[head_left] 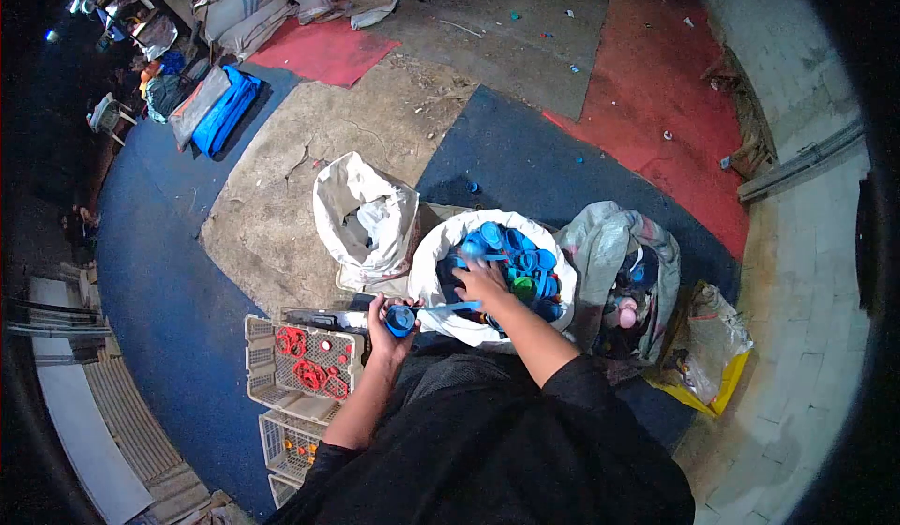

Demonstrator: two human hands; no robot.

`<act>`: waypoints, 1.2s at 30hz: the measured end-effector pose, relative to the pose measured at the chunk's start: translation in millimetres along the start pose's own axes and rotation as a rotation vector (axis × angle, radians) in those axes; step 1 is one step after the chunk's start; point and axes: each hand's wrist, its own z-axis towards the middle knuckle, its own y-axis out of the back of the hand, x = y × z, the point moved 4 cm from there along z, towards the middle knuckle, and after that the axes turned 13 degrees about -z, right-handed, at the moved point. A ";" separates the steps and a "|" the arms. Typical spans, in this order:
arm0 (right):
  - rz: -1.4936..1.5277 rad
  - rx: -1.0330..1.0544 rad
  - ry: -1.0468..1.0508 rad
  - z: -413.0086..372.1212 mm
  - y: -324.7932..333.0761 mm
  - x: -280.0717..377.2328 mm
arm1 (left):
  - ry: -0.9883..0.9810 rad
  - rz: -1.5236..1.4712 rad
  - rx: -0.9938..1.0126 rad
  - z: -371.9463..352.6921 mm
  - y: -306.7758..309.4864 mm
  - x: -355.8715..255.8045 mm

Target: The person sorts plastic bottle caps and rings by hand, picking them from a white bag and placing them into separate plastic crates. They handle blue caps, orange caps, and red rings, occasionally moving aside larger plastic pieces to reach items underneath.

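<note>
The person sits low on the floor, both arms reaching forward. The left hand has its grip closed around a blue cap, held up just in front of the knees, beside the near rim of a white sack. That sack stands open and is heaped with more blue caps, with one green one among them. The right hand lies on top of the heap, fingers bent down among the caps; from here I cannot tell whether its grip has closed on one. A thin blue strip runs from the held cap towards the right wrist.

Just behind the left hand an empty pale sack sags open. To the right of the full sack stands a grey sack of mixed caps, and beyond it a yellow plastic bag. Beside the left forearm sits a pale crate with red rings lying on it
</note>
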 end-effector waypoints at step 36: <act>0.437 -0.083 -0.181 -67.2 153.0 41.4 | 0.090 0.415 0.338 9.0 -67.2 87.6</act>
